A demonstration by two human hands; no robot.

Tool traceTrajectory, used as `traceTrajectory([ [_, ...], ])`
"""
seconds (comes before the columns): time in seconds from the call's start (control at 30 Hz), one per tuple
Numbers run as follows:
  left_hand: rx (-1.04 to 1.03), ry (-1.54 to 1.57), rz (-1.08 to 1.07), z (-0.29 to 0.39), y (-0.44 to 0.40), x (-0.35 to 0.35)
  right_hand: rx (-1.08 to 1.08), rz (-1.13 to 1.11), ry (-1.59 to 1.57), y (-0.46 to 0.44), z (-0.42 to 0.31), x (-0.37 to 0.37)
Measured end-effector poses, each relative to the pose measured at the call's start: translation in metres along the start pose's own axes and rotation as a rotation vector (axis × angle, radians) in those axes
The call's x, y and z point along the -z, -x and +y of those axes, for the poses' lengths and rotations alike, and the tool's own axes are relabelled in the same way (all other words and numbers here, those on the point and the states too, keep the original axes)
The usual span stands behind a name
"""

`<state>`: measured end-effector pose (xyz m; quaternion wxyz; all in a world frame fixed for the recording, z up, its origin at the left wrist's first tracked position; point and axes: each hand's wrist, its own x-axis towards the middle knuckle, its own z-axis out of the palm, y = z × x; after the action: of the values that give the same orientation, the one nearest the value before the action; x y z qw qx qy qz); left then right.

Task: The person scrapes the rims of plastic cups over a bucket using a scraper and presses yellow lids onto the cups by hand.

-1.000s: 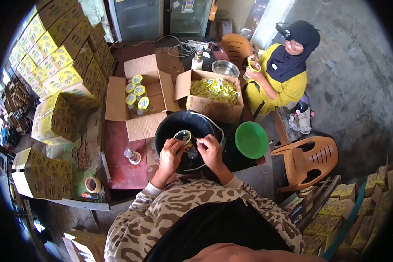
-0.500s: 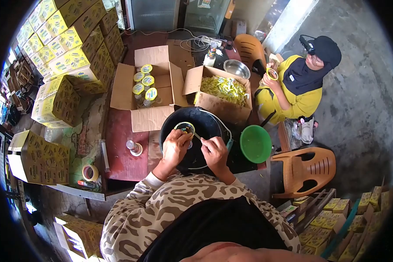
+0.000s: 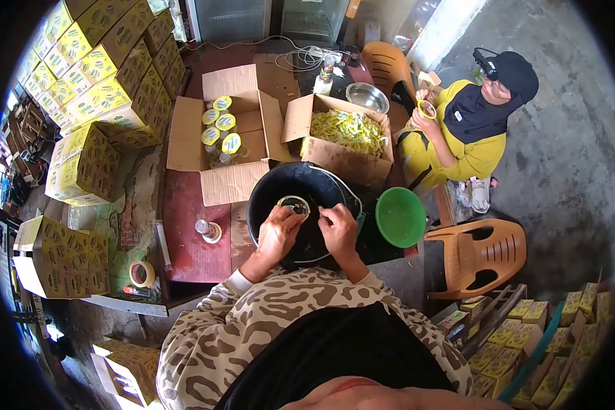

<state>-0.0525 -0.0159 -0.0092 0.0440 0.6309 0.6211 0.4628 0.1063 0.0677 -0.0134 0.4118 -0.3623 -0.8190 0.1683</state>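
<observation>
Over the black bucket [image 3: 258,205], my left hand [image 3: 279,231] is closed on a small round cup [image 3: 305,202] with a yellow rim and a dark inside. Its lower part is hidden by my fingers and the bucket's shadow. My right hand [image 3: 339,227] is held just to the right, above the bucket, with thumb and fingers pinched together. Whatever is between those fingertips is too small and dark to make out. A gap separates the two hands.
An open carton [image 3: 184,140] holds several yellow-lidded cups [image 3: 231,143]. Beside it, another carton [image 3: 342,162] is full of yellow strips. A green basin [image 3: 400,217] stands right of the bucket, a small bottle [image 3: 208,231] left. A seated co-worker [image 3: 485,130] holds a yellow ring.
My right hand has drawn slightly away from the cup; the pale strip seen at its fingertips no longer shows there. My left hand keeps hold of the cup. The view has shifted slightly.
</observation>
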Motion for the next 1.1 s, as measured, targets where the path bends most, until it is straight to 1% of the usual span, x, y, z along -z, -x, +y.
traceTrajectory([
  [0.03, 0.043, -0.006, -0.005, -0.001, -0.001, 0.002, 0.0, 0.007, 0.0, 0.001, -0.002, 0.003],
  [0.2, 0.087, -0.028, -0.019, -0.008, -0.001, 0.005, 0.078, -0.026, 0.006, 0.007, -0.021, 0.009],
  [0.33, 0.073, 0.002, 0.0, -0.008, -0.001, 0.007, 0.12, -0.074, 0.049, 0.011, -0.022, 0.003],
  [0.6, 0.037, -0.019, 0.048, -0.015, -0.003, 0.005, 0.106, -0.079, 0.059, 0.006, -0.02, -0.015],
  [0.67, 0.056, -0.006, 0.05, -0.019, 0.0, 0.004, 0.101, -0.082, 0.06, 0.007, -0.02, -0.019],
  [0.97, 0.113, 0.082, 0.037, -0.026, -0.002, 0.005, 0.037, -0.108, 0.018, -0.001, -0.015, -0.029],
  [1.03, 0.136, 0.079, 0.032, -0.027, -0.001, 0.004, -0.116, -0.11, -0.143, 0.0, -0.006, -0.034],
  [1.07, 0.157, 0.077, 0.025, -0.027, -0.001, 0.004, -0.113, -0.112, -0.144, 0.0, -0.001, -0.037],
  [1.1, 0.159, 0.076, 0.026, -0.028, 0.0, 0.004, -0.184, -0.126, -0.287, -0.001, 0.004, -0.04],
])
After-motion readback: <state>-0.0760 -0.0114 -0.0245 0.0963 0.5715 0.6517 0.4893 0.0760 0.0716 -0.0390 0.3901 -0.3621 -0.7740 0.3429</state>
